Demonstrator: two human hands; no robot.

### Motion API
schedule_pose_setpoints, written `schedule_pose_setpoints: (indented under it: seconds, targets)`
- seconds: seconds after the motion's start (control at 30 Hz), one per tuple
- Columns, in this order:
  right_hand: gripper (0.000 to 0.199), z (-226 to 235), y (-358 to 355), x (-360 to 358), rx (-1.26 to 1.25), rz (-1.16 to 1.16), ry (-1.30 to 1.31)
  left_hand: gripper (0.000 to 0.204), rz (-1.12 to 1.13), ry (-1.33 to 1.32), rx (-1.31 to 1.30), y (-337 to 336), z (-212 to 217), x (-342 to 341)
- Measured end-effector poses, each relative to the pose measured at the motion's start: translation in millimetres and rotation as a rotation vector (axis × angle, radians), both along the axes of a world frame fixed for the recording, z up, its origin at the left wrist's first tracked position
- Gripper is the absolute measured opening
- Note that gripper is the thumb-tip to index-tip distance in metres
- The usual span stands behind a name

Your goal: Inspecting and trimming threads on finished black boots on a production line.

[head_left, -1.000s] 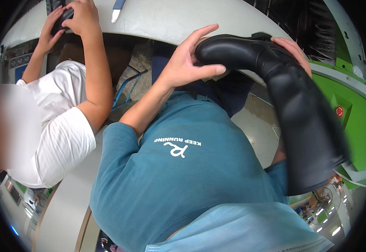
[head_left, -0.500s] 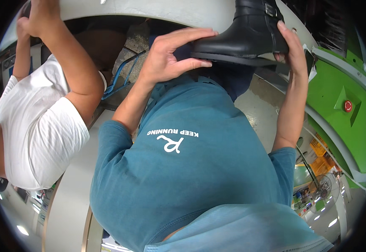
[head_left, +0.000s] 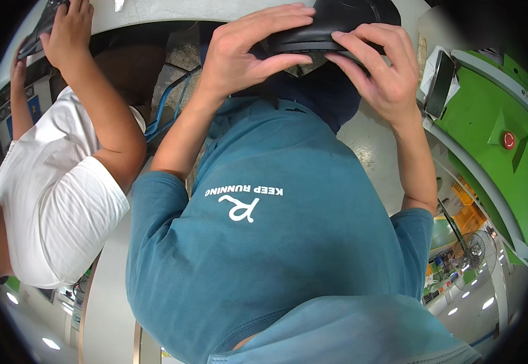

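Observation:
A black boot [head_left: 352,15] with a thick dark sole is held at the top of the head view, its upper part cut off by the frame's edge. My left hand [head_left: 240,51] closes around the toe, fingers over the top and thumb under the sole. Facing it, my right hand [head_left: 388,70] pinches the near side of the boot, fingertips on the upper and thumb at the sole's edge.
A pale curved table edge [head_left: 161,13] runs along the top. On the left, a person in a white shirt [head_left: 64,200] holds a dark shoe [head_left: 38,27]. A green machine [head_left: 482,115] with a red button [head_left: 509,140] and a phone [head_left: 440,85] are at right. A blue metal frame [head_left: 166,106] stands below the table.
The boot has moved up and its shaft has left the frame. My right hand has shifted from the heel leftward to the boot's near side, while my left hand stays at the toe.

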State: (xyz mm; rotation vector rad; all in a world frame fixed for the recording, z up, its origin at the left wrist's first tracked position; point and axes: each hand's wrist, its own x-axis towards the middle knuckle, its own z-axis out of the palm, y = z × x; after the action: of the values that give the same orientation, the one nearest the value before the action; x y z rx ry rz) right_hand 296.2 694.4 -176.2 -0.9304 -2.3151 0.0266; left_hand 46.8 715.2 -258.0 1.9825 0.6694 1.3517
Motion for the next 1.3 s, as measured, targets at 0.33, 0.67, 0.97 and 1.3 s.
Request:
schedule_pose_setpoints:
  seconds: [0.33,0.67,0.97,1.3]
  targets:
    - [0.041,22,6,0,-0.249,0.079,-0.113,0.055,-0.055,-0.296,0.336,21,-26,33]
    - [0.035,48,15,-1,-0.859,-0.116,0.146,0.032,0.103,-0.073,-0.078,-18,12,31]
    - [0.043,12,6,27,-0.18,-0.022,0.05,0.037,0.098,0.146,-0.011,-8,32,33]
    - [0.034,-5,-3,44,-0.158,0.031,0.155,0.039,0.161,0.074,0.018,-10,31,65]
